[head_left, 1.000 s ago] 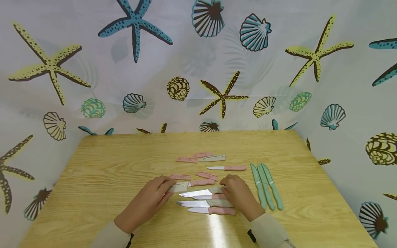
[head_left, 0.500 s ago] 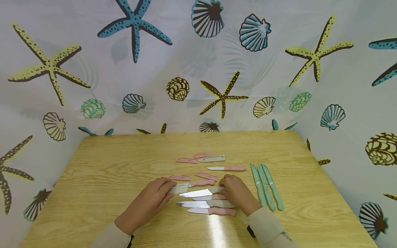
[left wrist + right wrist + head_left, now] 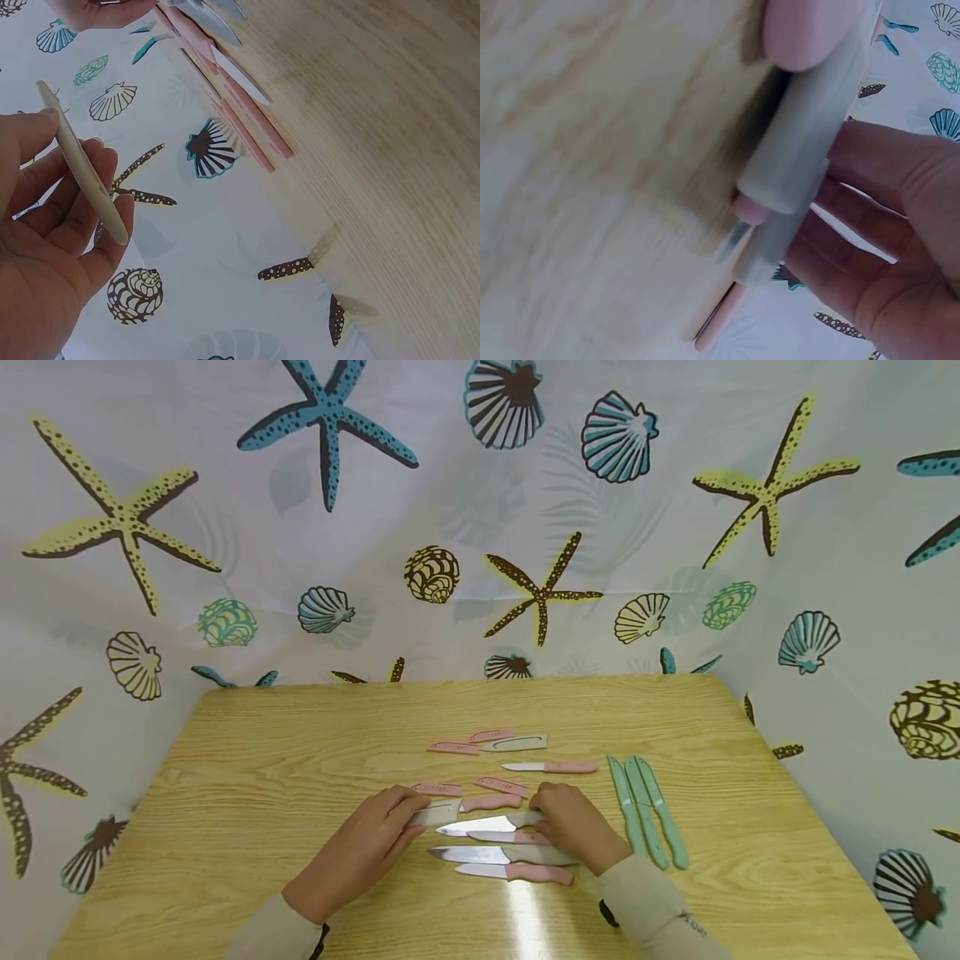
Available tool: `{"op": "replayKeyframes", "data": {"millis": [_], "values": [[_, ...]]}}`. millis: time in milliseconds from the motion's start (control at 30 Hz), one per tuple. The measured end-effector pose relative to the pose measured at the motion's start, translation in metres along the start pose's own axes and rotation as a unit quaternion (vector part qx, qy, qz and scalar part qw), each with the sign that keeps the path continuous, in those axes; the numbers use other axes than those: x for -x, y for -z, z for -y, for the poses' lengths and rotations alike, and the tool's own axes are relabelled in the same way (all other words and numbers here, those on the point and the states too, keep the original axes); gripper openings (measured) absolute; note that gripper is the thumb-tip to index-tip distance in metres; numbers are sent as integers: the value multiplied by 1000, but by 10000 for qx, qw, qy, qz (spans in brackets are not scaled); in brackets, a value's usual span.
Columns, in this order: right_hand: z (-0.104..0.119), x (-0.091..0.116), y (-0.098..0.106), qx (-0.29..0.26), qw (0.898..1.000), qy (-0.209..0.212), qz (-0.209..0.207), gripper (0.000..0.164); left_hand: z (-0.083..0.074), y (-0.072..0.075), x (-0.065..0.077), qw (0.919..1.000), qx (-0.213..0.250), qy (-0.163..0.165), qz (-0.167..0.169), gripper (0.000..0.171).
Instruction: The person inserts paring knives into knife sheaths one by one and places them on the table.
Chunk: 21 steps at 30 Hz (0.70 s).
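In the head view my left hand point(image 3: 360, 847) grips a cream knife sheath point(image 3: 438, 813) between thumb and fingers; the left wrist view shows this sheath point(image 3: 84, 169) edge-on and raised off the table. My right hand point(image 3: 576, 828) holds the pale grey-green handle of a bare-bladed knife point(image 3: 474, 827), its blade pointing left towards the sheath. In the right wrist view the fingers lie against that handle point(image 3: 769, 244). Below it lie a small pink-handled knife point(image 3: 491, 837), a second pale-handled knife point(image 3: 471, 855) and another pink-handled knife point(image 3: 538, 872).
Three green sheathed knives point(image 3: 647, 814) stand side by side at the right. Behind the hands lie a pink-handled knife point(image 3: 491, 802), two pink sheaths point(image 3: 501, 787), another pink-handled knife point(image 3: 570, 767) and a cream sheath point(image 3: 516, 743) beside two more pink sheaths. Patterned cloth point(image 3: 450, 643) surrounds the wooden table.
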State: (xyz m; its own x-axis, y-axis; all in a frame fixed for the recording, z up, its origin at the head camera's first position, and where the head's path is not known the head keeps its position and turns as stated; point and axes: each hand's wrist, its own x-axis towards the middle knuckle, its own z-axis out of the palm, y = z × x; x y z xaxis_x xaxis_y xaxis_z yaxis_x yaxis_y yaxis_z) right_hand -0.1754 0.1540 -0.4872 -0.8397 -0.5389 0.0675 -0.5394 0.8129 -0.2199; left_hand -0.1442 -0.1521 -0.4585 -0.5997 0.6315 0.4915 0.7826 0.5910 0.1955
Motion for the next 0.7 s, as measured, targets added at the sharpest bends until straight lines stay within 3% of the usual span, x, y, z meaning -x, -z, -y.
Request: {"op": "replayKeyframes", "data": {"millis": [200,467,700], "values": [[-2,1,-3,78,9998,74,-188,9,1,1,1,9999,-103,-35,22,36],[-2,4,-4,329,9959,271,-799,7,3,1,-2,9999,-142,12,50,36],[7,22,-1,154,9912,-106,-1308,19,4,3,-2,9996,-145,222,102,37]]}}
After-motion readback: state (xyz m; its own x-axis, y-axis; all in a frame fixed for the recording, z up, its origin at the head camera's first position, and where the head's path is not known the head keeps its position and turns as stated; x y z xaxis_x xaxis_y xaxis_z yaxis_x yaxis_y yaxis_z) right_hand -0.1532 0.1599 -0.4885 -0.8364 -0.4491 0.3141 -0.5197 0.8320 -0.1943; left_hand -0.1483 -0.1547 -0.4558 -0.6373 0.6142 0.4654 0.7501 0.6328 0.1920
